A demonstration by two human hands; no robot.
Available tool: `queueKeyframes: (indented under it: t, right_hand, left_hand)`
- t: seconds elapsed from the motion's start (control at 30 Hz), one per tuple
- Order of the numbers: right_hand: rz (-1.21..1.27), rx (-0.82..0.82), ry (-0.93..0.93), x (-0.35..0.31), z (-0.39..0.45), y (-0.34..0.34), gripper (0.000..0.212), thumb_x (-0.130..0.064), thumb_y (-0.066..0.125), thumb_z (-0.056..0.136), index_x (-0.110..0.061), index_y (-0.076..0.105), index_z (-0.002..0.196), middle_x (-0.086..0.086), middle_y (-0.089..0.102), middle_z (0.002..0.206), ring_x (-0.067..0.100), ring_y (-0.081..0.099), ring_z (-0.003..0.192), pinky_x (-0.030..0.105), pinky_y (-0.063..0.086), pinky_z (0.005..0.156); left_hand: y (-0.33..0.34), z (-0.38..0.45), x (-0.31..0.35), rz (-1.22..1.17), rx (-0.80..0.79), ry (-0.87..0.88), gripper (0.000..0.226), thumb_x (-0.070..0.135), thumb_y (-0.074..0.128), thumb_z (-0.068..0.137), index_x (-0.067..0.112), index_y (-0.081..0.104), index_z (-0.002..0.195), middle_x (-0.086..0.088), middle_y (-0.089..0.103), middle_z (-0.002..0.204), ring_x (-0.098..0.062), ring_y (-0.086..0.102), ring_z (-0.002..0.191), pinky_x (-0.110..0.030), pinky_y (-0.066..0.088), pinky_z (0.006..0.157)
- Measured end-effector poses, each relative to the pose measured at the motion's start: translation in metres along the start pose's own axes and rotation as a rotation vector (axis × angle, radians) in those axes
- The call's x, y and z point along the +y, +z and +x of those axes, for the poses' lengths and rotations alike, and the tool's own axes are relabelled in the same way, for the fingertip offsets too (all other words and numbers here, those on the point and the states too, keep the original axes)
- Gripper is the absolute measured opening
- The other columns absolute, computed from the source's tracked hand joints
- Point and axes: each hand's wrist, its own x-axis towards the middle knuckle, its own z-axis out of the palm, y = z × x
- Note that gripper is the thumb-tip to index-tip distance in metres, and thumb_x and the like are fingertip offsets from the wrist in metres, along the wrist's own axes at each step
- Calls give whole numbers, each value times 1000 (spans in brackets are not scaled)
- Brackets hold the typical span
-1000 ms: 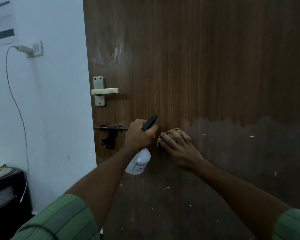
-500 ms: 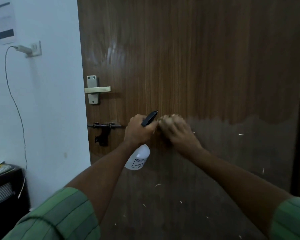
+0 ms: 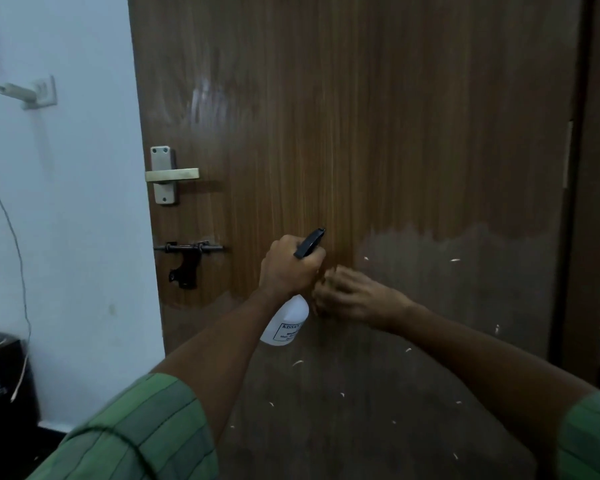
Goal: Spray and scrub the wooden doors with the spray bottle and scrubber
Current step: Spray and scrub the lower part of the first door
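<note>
Left hand [image 3: 289, 266] grips spray bottle [image 3: 285, 322]; right hand [image 3: 352, 296] blurred alongside.

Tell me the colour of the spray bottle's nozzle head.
Black, above a white bottle body; the spray bottle shows best in the head view, held in the left hand.

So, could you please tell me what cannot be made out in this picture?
- Scrubber: head view, hidden under the blurred right hand.
- Spray bottle label: partly cut off by the bottle's curve, print too small.
- Wooden door bottom: hidden behind the arms and cut off by the frame edge.
</note>
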Motion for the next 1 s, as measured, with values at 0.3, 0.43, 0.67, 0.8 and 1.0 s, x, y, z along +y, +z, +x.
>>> queueKeyframes:
  t: [0.3, 0.43, 0.67, 0.8, 1.0]
  right_hand:
    - [97, 298, 628, 54, -7, -29, 55, 4, 49, 94, -12, 55, 146, 15, 48, 152, 42, 39, 143, 58, 39, 117]
    - [28, -56, -124, 32, -48, -16, 72, -3, 75, 85, -20, 48, 150, 8, 34, 161, 37, 34, 149, 57, 38, 119]
    - [189, 277, 863, 56, -50, -40, 67, 13, 48, 88, -15, 54, 149, 11, 44, 157, 42, 35, 147, 58, 47, 110]
    - [113, 48, 273, -13, -67, -21, 63, -3, 67, 88, -19, 54, 148, 11, 46, 156, 41, 40, 145, 54, 34, 118]
    - [168, 219, 746, 63, -80, -36, 63, 3, 66, 91, -19, 55, 149, 9, 43, 158, 38, 35, 148, 56, 50, 108]
  left_hand:
    - [28, 4, 23, -39, -40, 19, 51, 55, 55, 82, 7, 67, 67, -11, 69, 62, -36, 68, 57, -41, 50, 53]
    - [38, 0, 24, -30, -38, 3, 41, 40, 57, 84, 3, 66, 68, -16, 67, 64, -41, 66, 60, -46, 51, 53]
    - [46, 0, 34, -25, -58, 2, 40, 42, 58, 83, 7, 68, 64, -7, 67, 58, -33, 67, 54, -35, 47, 54]
    - [57, -8, 37, -40, -82, 1, 44, 43, 57, 83, 2, 65, 69, -13, 63, 59, -31, 58, 51, -37, 43, 54]
    - [71, -3, 48, -27, -120, -1, 34, 25, 66, 97, 7, 66, 68, -2, 61, 56, -13, 56, 48, -27, 40, 49]
